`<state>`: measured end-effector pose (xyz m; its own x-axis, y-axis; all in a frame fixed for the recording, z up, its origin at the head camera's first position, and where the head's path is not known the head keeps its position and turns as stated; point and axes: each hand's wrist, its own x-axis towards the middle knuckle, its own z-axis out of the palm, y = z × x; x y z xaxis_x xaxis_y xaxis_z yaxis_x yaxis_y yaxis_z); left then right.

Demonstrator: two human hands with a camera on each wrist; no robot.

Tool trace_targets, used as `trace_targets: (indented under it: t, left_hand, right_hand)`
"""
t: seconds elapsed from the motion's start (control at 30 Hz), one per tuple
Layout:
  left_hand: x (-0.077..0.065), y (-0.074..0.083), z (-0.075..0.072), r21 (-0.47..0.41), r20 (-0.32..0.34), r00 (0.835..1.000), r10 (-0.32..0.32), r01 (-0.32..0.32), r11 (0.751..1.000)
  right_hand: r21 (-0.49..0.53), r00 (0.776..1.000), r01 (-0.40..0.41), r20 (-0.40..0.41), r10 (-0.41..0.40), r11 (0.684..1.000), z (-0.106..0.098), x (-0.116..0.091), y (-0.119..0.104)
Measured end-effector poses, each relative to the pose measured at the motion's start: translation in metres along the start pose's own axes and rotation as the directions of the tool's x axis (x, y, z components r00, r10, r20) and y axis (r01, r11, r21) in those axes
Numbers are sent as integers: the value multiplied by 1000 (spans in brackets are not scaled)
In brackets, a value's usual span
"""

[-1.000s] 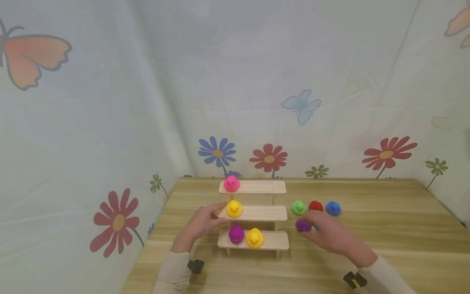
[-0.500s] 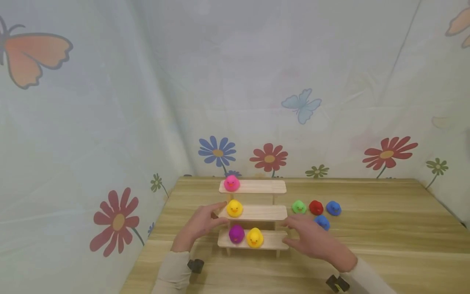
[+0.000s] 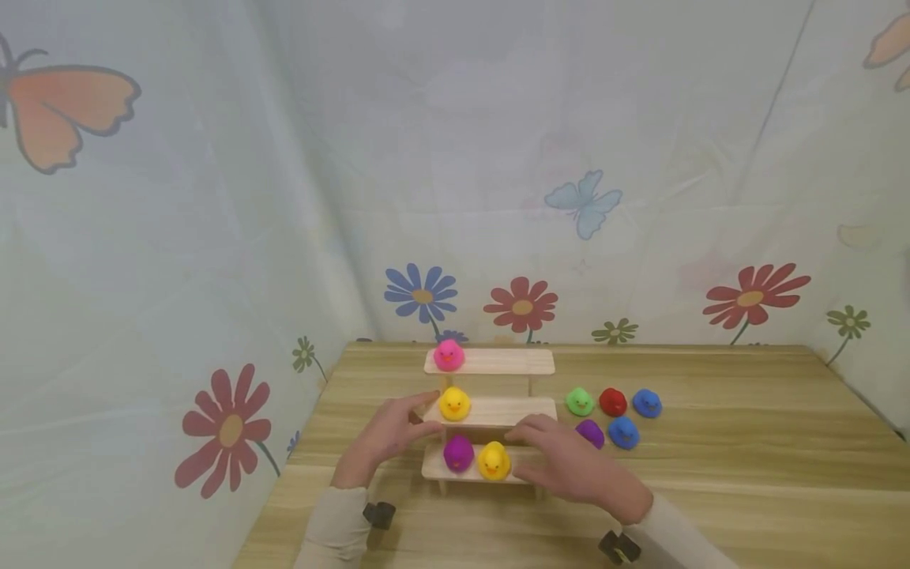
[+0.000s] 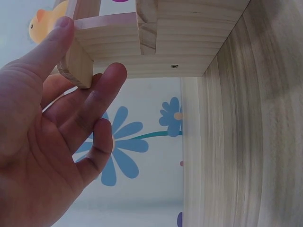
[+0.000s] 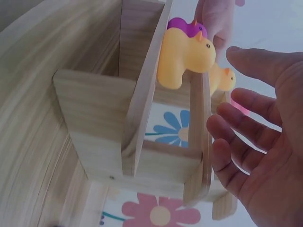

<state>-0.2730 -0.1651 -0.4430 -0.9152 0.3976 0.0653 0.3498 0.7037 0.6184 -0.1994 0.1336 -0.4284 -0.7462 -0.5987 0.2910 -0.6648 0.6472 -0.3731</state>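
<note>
My left hand (image 3: 389, 435) grips the left end of the middle shelf of a three-step wooden stand (image 3: 498, 411); in the left wrist view its thumb lies on top and fingers reach underneath. Beside that thumb sits a yellow rubber duck (image 3: 454, 404). On the bottom step stand a purple duck (image 3: 458, 454) and another yellow duck (image 3: 494, 461). My right hand (image 3: 576, 466), holding nothing, hovers over the bottom step's right part, its fingers spread just right of that yellow duck (image 5: 184, 56). A pink duck (image 3: 449, 356) sits at the top shelf's left end.
Right of the stand, on the wooden table (image 3: 746, 474), are a green duck (image 3: 579, 401), a red duck (image 3: 613, 402), two blue ducks (image 3: 647, 403) and a purple duck (image 3: 590, 433). A flower-printed curtain (image 3: 640, 237) hangs behind.
My right hand has moved left, from the purple duck on the table to the bottom step beside the yellow duck. The purple duck stays on the table. My left hand has not moved.
</note>
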Motion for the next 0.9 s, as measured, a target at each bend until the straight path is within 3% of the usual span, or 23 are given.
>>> trace_targets:
  t: [0.4, 0.73, 0.9]
  left_hand:
    - [0, 0, 0, 0, -13, 1000, 2, -2, 1000]
    - [-1, -1, 0, -10, -10, 1000, 3, -3, 1000]
    - [-1, -1, 0, -14, -12, 1000, 4, -5, 1000]
  right_hand:
    - [-66, 999, 39, 7, -39, 997, 19, 17, -5]
    - [-58, 997, -16, 72, 20, 998, 23, 22, -11]
    - [-72, 998, -8, 67, 13, 997, 26, 22, -11]
